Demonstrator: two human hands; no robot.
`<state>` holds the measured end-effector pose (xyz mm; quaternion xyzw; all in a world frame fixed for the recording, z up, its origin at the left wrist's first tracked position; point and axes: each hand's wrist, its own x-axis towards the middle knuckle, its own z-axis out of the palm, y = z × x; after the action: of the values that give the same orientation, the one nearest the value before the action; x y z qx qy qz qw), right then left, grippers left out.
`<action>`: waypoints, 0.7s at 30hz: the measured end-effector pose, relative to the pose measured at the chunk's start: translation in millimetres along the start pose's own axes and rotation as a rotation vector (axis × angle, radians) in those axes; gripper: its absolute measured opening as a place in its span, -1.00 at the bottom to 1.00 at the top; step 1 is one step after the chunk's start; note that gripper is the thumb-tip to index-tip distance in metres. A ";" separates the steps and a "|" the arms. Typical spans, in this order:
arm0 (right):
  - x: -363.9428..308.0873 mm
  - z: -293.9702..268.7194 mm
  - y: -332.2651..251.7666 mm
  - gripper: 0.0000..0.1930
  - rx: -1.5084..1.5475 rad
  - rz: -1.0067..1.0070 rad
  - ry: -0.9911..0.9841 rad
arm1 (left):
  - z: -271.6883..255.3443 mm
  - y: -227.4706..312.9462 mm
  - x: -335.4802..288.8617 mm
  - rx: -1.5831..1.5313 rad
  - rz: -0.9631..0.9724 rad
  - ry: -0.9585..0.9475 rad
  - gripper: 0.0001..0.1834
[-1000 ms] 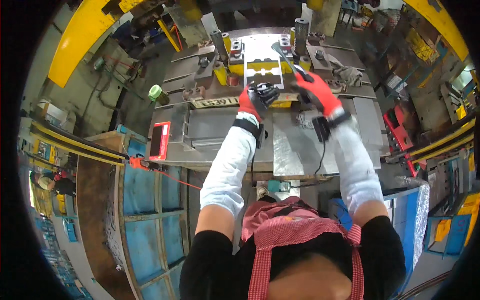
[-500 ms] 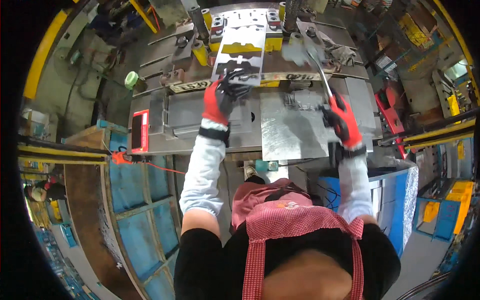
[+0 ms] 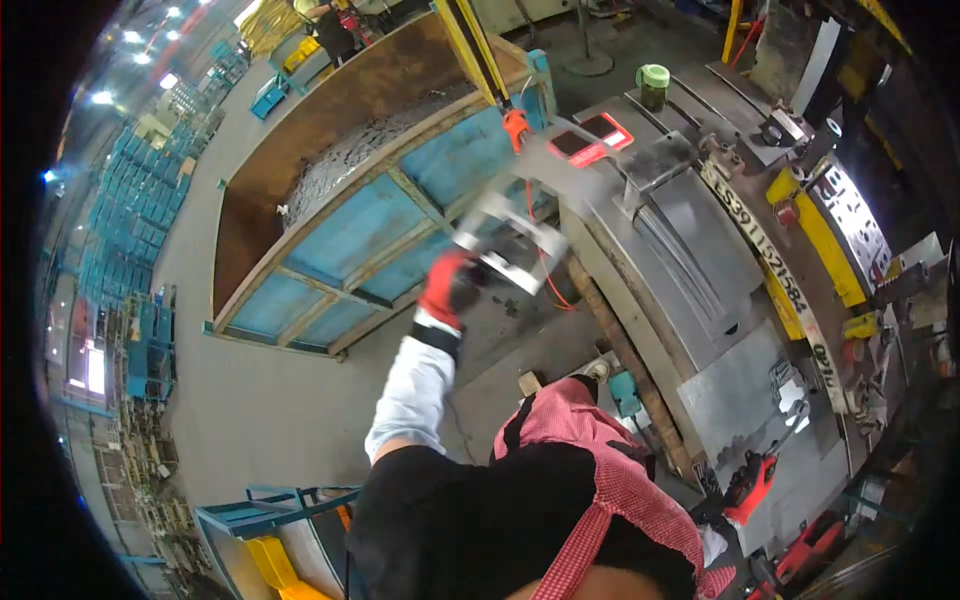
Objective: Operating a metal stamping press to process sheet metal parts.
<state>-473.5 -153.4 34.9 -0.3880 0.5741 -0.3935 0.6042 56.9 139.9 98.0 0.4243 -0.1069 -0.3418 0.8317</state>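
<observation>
My left hand (image 3: 455, 285), in a red and black glove, is closed on a punched metal strip (image 3: 519, 275) with cut-outs, blurred by motion. It holds the strip off the bench's left end, between the bench and a blue-framed bin. Far to the lower right, my right hand (image 3: 750, 487), gloved alike, grips a long metal hand tool (image 3: 792, 428); its exact kind I cannot make out. The tool's tip lies over a flat metal sheet (image 3: 725, 385) beside small cut metal pieces (image 3: 783, 374).
The large bin (image 3: 415, 165) holds grey metal scrap. On the bench are a red-framed dark device (image 3: 592, 139), a green-lidded jar (image 3: 653, 88) and a yellow-sided press die (image 3: 820, 235). An orange cable (image 3: 541, 240) hangs between bench and bin. A person (image 3: 330, 30) stands beyond.
My view has turned left, toward the bin. The left hand has brought the punched strip away from the die and off the bench. My right hand keeps the tool, its tip now back from the die.
</observation>
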 end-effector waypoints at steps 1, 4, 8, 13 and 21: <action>-0.9 -4.3 1.5 -0.87 0.021 0.014 -0.028 | 14.7 28.8 6.5 -0.097 0.066 0.176 -0.62; 2.4 12.5 -9.8 -0.79 0.015 -0.057 -0.091 | -36.9 104.9 78.0 -0.029 0.388 -0.017 -0.58; 4.3 43.7 -23.7 -0.69 -0.075 -0.122 -0.185 | -34.6 69.6 141.9 0.282 0.215 0.374 -0.36; 11.1 98.5 -65.5 -0.46 -0.190 -0.144 -0.476 | 55.4 -80.7 125.4 0.307 -0.365 -0.502 -0.46; 127.5 151.7 -73.0 -0.71 -0.440 -0.013 -0.642 | 160.9 -205.9 62.1 0.549 -0.776 -0.874 -0.57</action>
<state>-320.1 -296.7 58.7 -0.6154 0.4241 -0.1230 0.6529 -70.6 -86.5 30.0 0.4510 -0.3582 -0.7191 0.3888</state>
